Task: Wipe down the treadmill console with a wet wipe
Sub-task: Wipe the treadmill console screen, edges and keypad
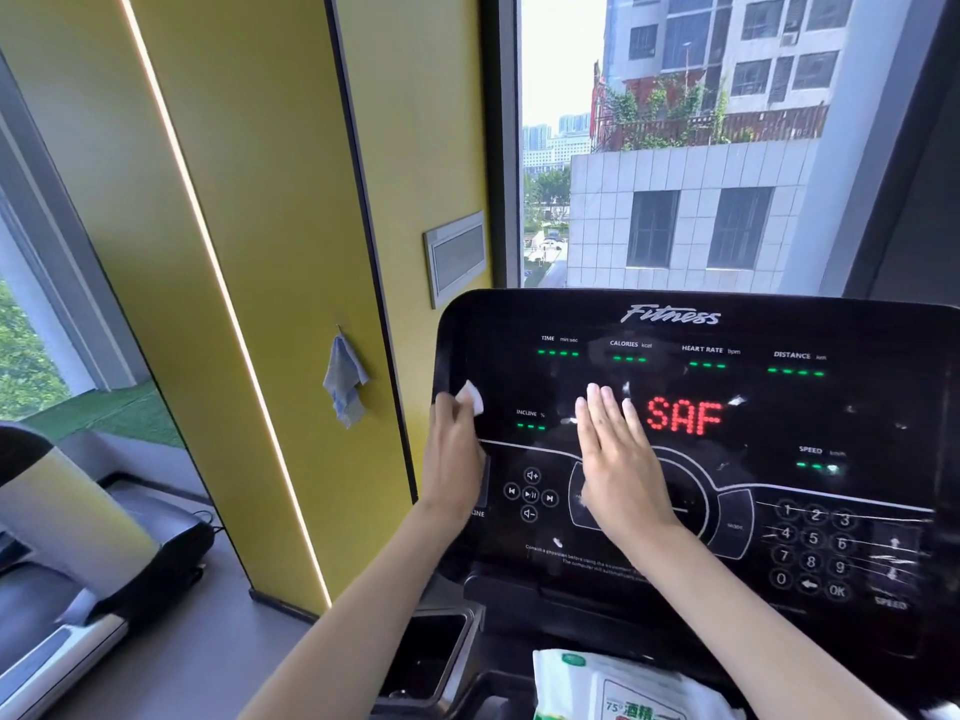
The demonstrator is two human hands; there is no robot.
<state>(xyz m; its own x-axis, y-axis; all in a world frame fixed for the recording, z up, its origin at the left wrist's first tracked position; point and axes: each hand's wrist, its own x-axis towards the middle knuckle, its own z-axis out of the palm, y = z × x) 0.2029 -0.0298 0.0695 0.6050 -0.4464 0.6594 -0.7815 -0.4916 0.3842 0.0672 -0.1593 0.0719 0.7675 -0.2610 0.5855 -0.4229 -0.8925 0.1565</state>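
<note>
Far left: part of a neighbouring machine (78,553) in black, grey and cream, beside a window. Next, a yellow wall (260,252) with a lit vertical strip, and a blue cloth (344,379) hanging from a hook on it. Just right of that, at the left edge of the black treadmill console (779,407), the left hand (453,459), closed around a white wet wipe (471,397) and pressing it against the panel near the INCLINE readout; only a corner of the wipe visible above the fingers. Further right, the right hand (618,459), open and flat, fingers together, palm resting on the middle of the console just left of the red "SAF" display. Beyond, green dashed readouts along the top and a number keypad (813,550) at lower right. Bottom centre, below the console, a pack of wipes (613,688) with a green-and-white label, lying on the tray.
</note>
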